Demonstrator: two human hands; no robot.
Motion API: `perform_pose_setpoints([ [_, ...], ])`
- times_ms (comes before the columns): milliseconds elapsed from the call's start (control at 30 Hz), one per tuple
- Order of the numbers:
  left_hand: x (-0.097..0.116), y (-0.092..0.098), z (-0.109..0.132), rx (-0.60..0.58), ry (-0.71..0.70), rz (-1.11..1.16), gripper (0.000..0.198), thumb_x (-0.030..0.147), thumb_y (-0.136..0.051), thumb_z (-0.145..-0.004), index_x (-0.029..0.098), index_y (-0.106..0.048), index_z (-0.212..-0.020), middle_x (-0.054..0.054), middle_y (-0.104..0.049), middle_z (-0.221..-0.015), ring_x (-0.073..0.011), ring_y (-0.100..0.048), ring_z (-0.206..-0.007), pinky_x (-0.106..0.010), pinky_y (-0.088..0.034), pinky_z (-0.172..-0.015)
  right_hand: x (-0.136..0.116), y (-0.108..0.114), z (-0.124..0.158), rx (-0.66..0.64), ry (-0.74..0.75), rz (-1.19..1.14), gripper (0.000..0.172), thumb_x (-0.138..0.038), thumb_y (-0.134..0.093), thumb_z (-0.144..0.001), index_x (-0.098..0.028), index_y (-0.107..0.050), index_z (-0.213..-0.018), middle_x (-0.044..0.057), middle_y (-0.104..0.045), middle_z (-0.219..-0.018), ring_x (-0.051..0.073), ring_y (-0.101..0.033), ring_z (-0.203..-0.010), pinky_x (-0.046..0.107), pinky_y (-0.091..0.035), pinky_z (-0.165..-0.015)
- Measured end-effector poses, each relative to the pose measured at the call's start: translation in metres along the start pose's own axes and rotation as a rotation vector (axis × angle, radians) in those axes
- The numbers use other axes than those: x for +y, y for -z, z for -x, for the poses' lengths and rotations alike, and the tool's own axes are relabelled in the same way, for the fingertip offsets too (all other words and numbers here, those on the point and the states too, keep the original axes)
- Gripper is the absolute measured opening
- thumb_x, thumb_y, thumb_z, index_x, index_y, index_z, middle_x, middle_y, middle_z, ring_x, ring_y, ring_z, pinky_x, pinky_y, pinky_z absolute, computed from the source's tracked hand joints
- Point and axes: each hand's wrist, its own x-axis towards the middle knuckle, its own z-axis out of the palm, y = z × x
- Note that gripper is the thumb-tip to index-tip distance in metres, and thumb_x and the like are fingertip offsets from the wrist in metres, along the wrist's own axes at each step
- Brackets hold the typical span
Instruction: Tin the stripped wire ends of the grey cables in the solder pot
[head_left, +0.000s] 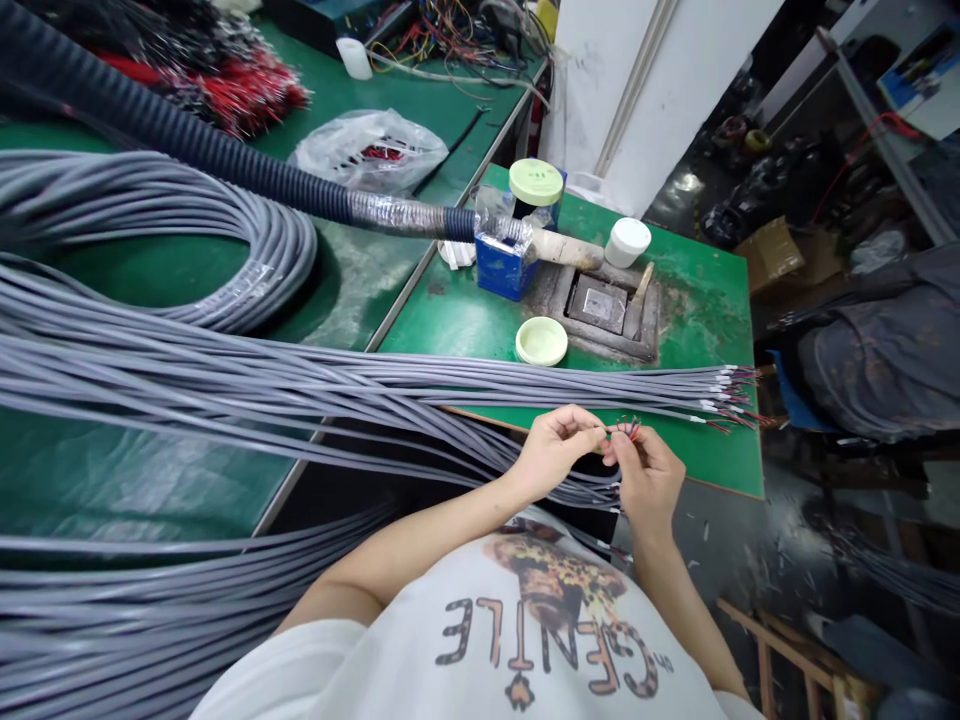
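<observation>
Red wire ends [625, 429] pinched by left hand [553, 452], right hand [646, 478]; narrow grip; tips too fine to tell

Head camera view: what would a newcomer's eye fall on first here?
A huge sweep of grey sheathed cables runs across the green benches from the left, ending at the right in a fan of stripped coloured wires. Near the bottom centre, the left hand and right hand pinch thin red wires. Above them, a thick black corrugated conduit crosses from the upper left towards a blue box.
</observation>
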Motion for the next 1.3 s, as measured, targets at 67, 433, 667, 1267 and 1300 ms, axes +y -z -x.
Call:
perform_pose_setpoints([
  [67, -0.001, 0.000, 0.001, 0.005, -0.006, -0.010, 0.021, 0.031, -0.075, -0.071, 0.014, -0.064, -0.072, 0.000, -0.067, -0.063, -0.0114, -0.061, -0.058, -0.026, -0.050, -0.063, -0.001, 0.000, -0.001, -0.012, -0.021, -0.010, 0.014, -0.031, -0.057, -0.088, -0.020, -0.064, -0.082, 0.000, -0.065, -0.069, 0.012, -0.059, -0.057, 0.024, -0.050, -0.056],
  [433, -0.006, 0.009, -0.002, 0.122, 0.031, 0.212, 0.016, 0.026, -0.074, -0.068, 0.015, -0.063, -0.067, 0.001, -0.064, -0.060, -0.0094, -0.058, -0.058, -0.023, -0.046, -0.063, -0.001, -0.002, 0.003, -0.050, 0.001, -0.021, 0.014, -0.029, -0.059, -0.086, -0.019, -0.062, -0.076, -0.002, -0.060, -0.062, 0.011, -0.055, -0.053, 0.023, -0.045, -0.054],
  [667, 0.022, 0.030, -0.015, 0.131, -0.112, 0.072, 0.018, 0.031, -0.071, -0.074, 0.015, -0.064, -0.072, 0.000, -0.064, -0.066, -0.0086, -0.054, -0.060, -0.021, -0.042, -0.059, -0.001, 0.013, -0.002, 0.024, -0.099, -0.142, 0.018, -0.033, -0.062, -0.085, -0.018, -0.062, -0.074, -0.003, -0.054, -0.056, 0.009, -0.048, -0.048, 0.022, -0.039, -0.047],
  [1267, 0.021, 0.038, -0.006, 0.194, -0.411, -0.194, 0.025, 0.035, -0.070, -0.077, 0.018, -0.060, -0.062, 0.001, -0.058, -0.060, -0.0105, -0.051, -0.060, -0.024, -0.041, -0.063, 0.001, 0.022, -0.005, -0.010, -0.099, -0.133, 0.019, -0.034, -0.064, -0.082, -0.019, -0.062, -0.071, -0.003, -0.055, -0.053, 0.009, -0.047, -0.045, 0.021, -0.037, -0.044],
  [1300, 0.026, 0.041, -0.008, 0.267, -0.431, -0.150, 0.025, 0.035, -0.070, -0.077, 0.018, -0.059, -0.062, 0.002, -0.057, -0.059, -0.0100, -0.051, -0.060, -0.023, -0.042, -0.064, 0.002, 0.025, -0.007, 0.027, -0.115, -0.165, 0.018, -0.034, -0.065, -0.082, -0.019, -0.062, -0.072, -0.004, -0.055, -0.053, 0.008, -0.046, -0.043, 0.021, -0.036, -0.043],
])
